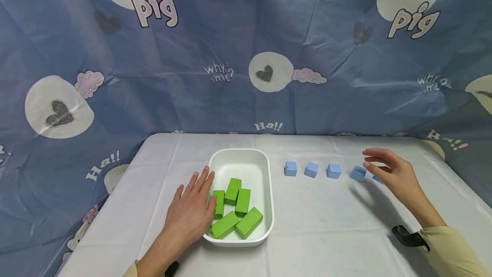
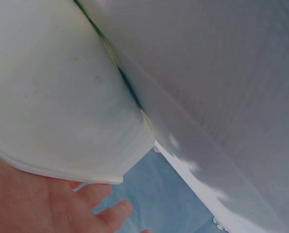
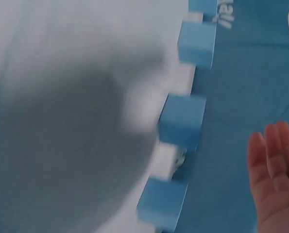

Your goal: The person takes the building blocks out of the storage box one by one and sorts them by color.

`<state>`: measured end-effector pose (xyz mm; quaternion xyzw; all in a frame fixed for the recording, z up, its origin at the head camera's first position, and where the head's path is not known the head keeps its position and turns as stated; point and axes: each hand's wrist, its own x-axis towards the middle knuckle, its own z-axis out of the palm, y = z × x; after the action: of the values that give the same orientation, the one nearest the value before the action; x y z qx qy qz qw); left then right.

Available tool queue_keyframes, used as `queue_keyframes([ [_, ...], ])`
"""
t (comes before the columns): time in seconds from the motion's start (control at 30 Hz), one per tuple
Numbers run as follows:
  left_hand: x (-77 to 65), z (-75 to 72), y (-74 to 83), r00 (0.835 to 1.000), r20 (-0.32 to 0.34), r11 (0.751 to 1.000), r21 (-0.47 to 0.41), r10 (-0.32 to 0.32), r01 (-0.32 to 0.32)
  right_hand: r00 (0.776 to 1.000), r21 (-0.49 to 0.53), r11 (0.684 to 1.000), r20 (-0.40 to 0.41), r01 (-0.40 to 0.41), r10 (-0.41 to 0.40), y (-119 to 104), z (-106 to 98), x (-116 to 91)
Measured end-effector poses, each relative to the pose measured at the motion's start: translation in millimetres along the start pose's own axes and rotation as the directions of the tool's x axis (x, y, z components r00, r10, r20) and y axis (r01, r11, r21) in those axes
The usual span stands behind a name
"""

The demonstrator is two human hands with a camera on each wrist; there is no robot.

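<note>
My left hand (image 1: 191, 212) lies along the left side of a white plastic tray (image 1: 240, 165), its fingers stretched out and fingertips at the rim. Inside the tray are several green blocks (image 1: 249, 223), grouped in its nearer half. In the left wrist view, the hand (image 2: 61, 208) shows below the tray's pale wall (image 2: 71, 107). My right hand (image 1: 397, 176) hovers over the right end of a row of blue cubes (image 1: 333, 171), fingers loosely bent and holding nothing. It partly hides the last cube (image 1: 378, 179). The right wrist view shows cubes (image 3: 182, 121) beside the hand's fingers (image 3: 275, 160).
Tray and cubes stand on a table with a white cloth (image 1: 326, 243). Behind it hangs a blue printed curtain (image 1: 215, 106), which also runs down the table's left side. A black strap (image 1: 409, 237) is at the right wrist.
</note>
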<state>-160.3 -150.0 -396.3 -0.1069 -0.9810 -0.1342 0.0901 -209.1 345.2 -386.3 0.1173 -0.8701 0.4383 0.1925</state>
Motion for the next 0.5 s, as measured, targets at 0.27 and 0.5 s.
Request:
queue_keyframes([
  [0.27,0.1,-0.1,-0.3,1.000,0.000,1.000,0.002,-0.003,0.003,0.993,0.110,0.992,0.095,0.057,-0.067,-21,27,9],
  [0.5,0.4,0.1,-0.5,1.000,0.012,1.000,-0.003,-0.011,0.011,0.979,0.198,0.979,0.182,0.050,-0.087,-32,47,16],
])
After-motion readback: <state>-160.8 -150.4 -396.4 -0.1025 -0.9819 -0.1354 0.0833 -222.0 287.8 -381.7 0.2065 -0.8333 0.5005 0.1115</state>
